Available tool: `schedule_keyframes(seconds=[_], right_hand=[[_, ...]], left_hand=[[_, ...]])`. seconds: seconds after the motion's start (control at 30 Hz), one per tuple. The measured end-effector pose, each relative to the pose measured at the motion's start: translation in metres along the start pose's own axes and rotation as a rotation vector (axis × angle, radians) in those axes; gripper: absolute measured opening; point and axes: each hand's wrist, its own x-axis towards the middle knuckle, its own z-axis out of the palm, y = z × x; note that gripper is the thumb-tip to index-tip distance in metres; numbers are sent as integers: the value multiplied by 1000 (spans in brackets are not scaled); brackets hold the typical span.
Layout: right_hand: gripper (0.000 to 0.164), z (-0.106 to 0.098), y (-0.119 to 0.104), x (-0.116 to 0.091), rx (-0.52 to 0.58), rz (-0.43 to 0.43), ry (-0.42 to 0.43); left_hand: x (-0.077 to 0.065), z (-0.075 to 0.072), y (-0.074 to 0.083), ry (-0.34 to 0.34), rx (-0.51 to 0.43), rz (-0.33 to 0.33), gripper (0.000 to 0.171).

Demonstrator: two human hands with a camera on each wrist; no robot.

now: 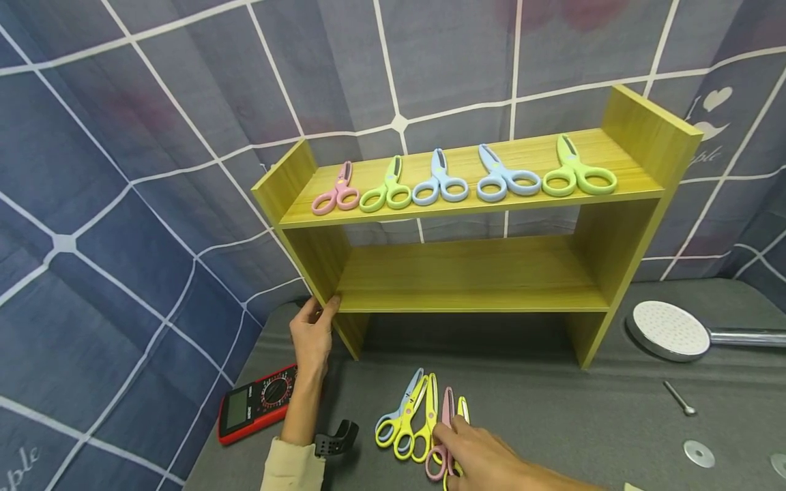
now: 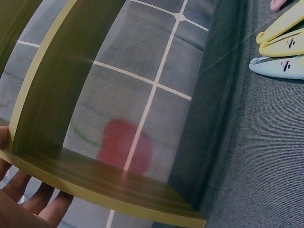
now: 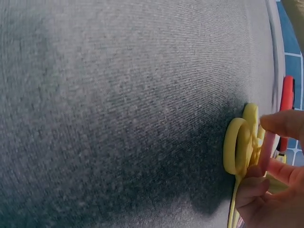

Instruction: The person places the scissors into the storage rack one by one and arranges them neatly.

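Observation:
My left hand [image 1: 312, 337] grips the left side panel of a wooden two-tier shelf [image 1: 473, 273], where the lower board meets it. In the left wrist view, its fingers [image 2: 40, 199] curl round the panel's edge. On the grey cloth in front, my right hand [image 1: 482, 453] pinches a pair of pink scissors [image 1: 447, 402], its pink handle [image 3: 267, 149] between thumb and fingers. Yellow scissors [image 3: 230, 147] lie right beside it, partly hidden by the hand. To its left are blue scissors [image 1: 411, 392] and two more yellow scissors [image 1: 432, 395], overlapping.
Pink scissors [image 1: 338, 194], green scissors [image 1: 387, 194] and several others lie in a row on the top board. A red multimeter [image 1: 258, 404] lies left; a shower head [image 1: 669, 331], a bolt [image 1: 678, 397] and washers [image 1: 699, 453] lie right. Behind hangs a checked curtain [image 1: 454, 61].

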Motion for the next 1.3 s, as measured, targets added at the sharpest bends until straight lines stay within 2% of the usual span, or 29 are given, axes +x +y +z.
schedule_keyframes(seconds=[0.1,0.27,0.37,0.5,0.6,0.67,0.73,0.8,1.03,1.2,1.3], right_hand=[[35,-4,0,1,7,-22,-16],[22,-13,-1,2,41,-35,-88],[26,-18,-2,4,75,-51,-89],[34,-23,-7,9,59,-210,-1],[38,-26,-15,16,-12,-358,149],[40,-30,-23,21,-52,-389,259],[42,-34,-29,27,-55,-375,346],[45,-41,-33,33,-22,-326,390],[55,-64,-32,49,114,-189,393],[68,-74,-36,64,211,-63,382],[62,-76,-40,75,235,16,400]], left_hand=[[0,0,-1,2,-4,2,27],[0,0,2,-6,-9,-4,25],[-3,1,11,-13,11,-4,25],[-11,2,29,-17,28,15,24],[-7,2,18,-10,12,20,25],[-2,2,7,-1,4,20,25],[2,2,-4,13,2,15,25],[2,2,-5,17,9,16,25],[1,2,-3,10,9,10,26],[-5,2,13,-3,32,-1,27],[-10,2,26,-12,34,4,27]])
